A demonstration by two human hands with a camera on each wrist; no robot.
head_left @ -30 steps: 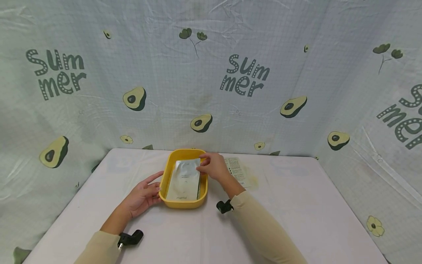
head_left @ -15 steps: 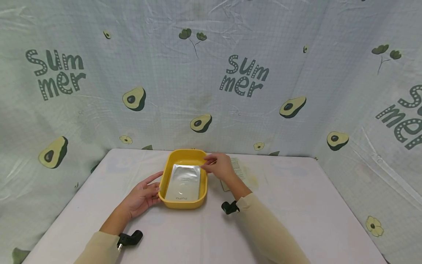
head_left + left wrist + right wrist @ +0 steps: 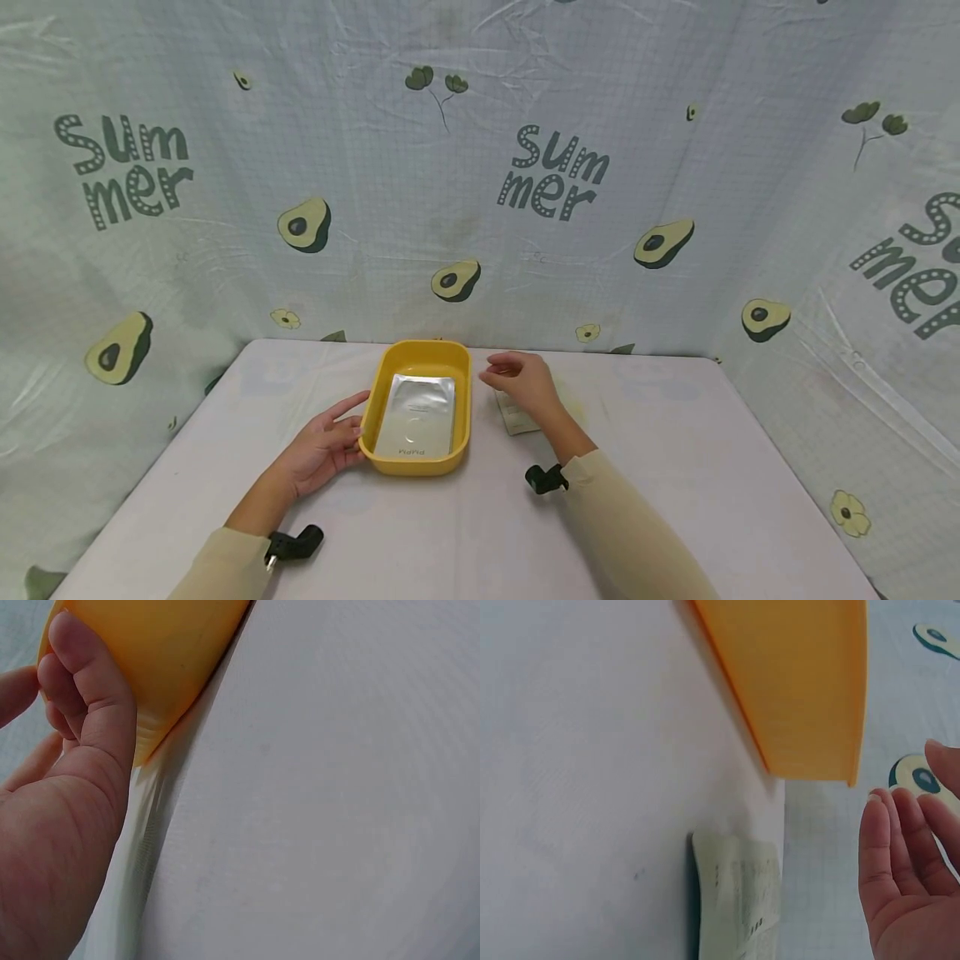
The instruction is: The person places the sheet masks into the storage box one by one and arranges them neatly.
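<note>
In the head view a pale foil sachet (image 3: 415, 417) with a silvery far end lies flat inside a yellow plastic bin (image 3: 414, 470). My left hand (image 3: 326, 450) is at the bin's left side, its fingers touching the outer wall; the left wrist view shows those fingers loosely bent against the yellow wall (image 3: 176, 660). To the right of the bin, my right hand (image 3: 525, 385) hovers with nothing between its thumb and fingers. Beneath it on the table is a second flat sachet (image 3: 517, 417), partly hidden by the hand, with printed text seen in the right wrist view.
A white cloth-covered table (image 3: 465, 542) bears the bin and the loose sachet. Behind and at both sides hangs a curtain (image 3: 375, 167) printed with avocados and lettering. Small black wrist cameras (image 3: 296, 543) are worn on both forearms.
My right hand has let go of the sachet, which has settled flat in the bin, and has moved right over the loose sachet. The left hand stays at the bin.
</note>
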